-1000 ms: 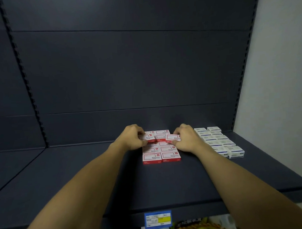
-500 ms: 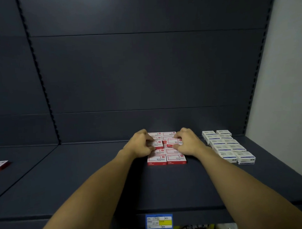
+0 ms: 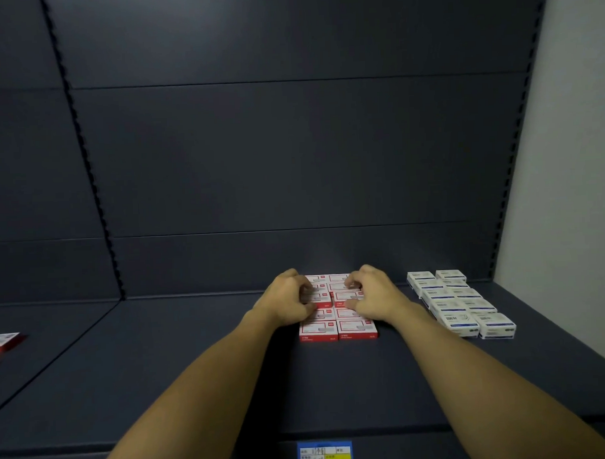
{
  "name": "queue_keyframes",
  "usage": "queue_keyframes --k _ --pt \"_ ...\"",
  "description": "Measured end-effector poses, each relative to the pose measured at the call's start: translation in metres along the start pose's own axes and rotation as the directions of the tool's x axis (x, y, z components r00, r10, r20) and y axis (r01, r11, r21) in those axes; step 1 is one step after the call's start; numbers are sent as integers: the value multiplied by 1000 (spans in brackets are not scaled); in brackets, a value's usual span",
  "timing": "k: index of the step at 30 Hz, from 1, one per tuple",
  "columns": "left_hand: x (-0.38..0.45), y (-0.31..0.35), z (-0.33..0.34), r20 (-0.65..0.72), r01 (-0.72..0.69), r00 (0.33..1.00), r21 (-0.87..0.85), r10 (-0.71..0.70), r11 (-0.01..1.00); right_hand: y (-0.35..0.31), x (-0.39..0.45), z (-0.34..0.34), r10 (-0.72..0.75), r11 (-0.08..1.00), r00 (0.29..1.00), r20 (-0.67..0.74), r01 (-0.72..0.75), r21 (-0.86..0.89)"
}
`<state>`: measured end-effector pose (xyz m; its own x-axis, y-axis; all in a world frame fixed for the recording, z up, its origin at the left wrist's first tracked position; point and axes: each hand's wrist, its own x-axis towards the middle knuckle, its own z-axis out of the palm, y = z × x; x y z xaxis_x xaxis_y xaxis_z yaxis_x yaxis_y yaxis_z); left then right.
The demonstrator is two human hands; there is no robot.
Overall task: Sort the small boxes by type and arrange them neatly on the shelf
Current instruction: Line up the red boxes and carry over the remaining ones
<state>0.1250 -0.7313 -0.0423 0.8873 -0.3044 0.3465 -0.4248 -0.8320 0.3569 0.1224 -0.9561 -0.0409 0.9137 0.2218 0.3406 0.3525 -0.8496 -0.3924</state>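
A dark shelf [image 3: 162, 388] holds two groups of small boxes. In the middle, red-and-white boxes [image 3: 337, 327] lie flat in two columns running back toward the rear panel, with some stacked on top. The left hand [image 3: 286, 302] curls its fingers over the left column and grips an upper box there; the right hand [image 3: 373, 295] does the same on the right column, thumb against the near edge of an upper box. Well to the right, white-and-blue boxes [image 3: 468, 312] sit in two tidy columns. One more red-and-white box [image 3: 3, 341] lies apart at the far left. A blue price label [image 3: 324, 455] hangs on the shelf's front edge.
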Motion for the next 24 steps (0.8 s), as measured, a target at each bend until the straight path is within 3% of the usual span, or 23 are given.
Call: queue_keyframes --k 13,24 --pt "2 -2 1 8 25 1000 -4 -25 1000 -5 4 2 23 1000 1000 -4 -24 -15" --pt "-21 -12 -36 -43 145 989 161 -140 976 -28 9 -6 -35 989 999 -11 33 -142"
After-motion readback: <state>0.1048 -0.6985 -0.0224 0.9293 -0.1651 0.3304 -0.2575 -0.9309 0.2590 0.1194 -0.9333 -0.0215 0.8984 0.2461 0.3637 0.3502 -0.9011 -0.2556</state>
